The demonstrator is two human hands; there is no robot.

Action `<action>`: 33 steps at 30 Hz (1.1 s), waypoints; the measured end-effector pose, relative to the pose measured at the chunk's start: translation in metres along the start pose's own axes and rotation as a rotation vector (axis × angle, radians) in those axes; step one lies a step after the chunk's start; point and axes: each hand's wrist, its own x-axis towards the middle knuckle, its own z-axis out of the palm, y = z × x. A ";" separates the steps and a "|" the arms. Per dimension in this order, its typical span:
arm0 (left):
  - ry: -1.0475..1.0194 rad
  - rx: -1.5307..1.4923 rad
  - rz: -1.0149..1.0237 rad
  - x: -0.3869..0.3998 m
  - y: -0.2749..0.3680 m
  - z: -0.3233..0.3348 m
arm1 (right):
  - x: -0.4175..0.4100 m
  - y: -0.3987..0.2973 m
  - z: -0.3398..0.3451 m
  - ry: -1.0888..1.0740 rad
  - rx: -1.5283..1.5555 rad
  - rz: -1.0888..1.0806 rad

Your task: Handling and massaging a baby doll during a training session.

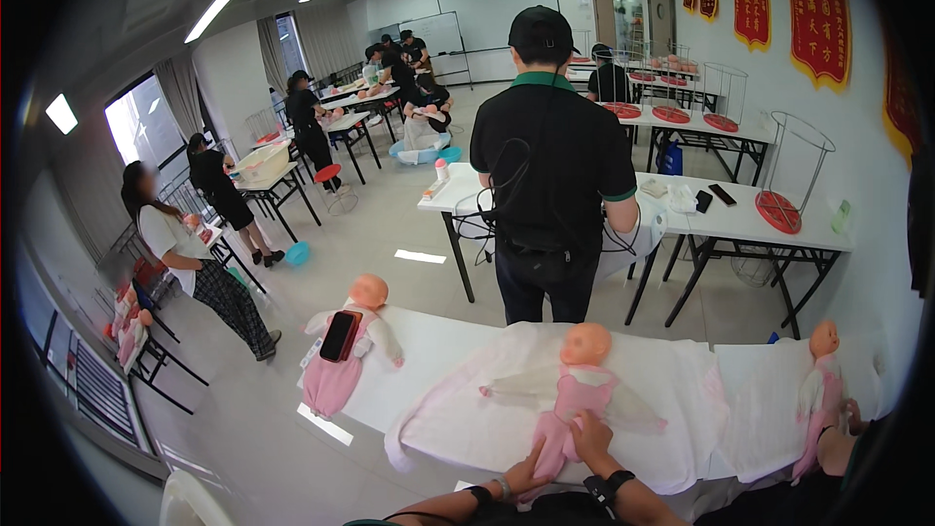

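A baby doll [582, 387] in pink overalls with cream sleeves lies on its back before me, its arms spread. Beneath it a white and pink towel [467, 398] covers part of the white table [387, 413]. My left hand [524, 475] grips one pink leg of the doll near its lower end. Higher up, my right hand [593, 438] holds the other leg by its pink cloth. Both wrists wear dark bands.
A second doll [332, 380] lies at the left with a smartphone [340, 336] on it. To the right, another person's hand [853, 416] is beside a third doll [824, 380]. Ahead, a person in a black shirt [551, 161] stands at another table [456, 186]. Wire stands with red bases [779, 212] line the right.
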 end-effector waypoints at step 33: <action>0.104 0.464 -0.097 0.122 0.050 -0.028 | 0.003 0.025 0.011 -0.186 -0.209 0.077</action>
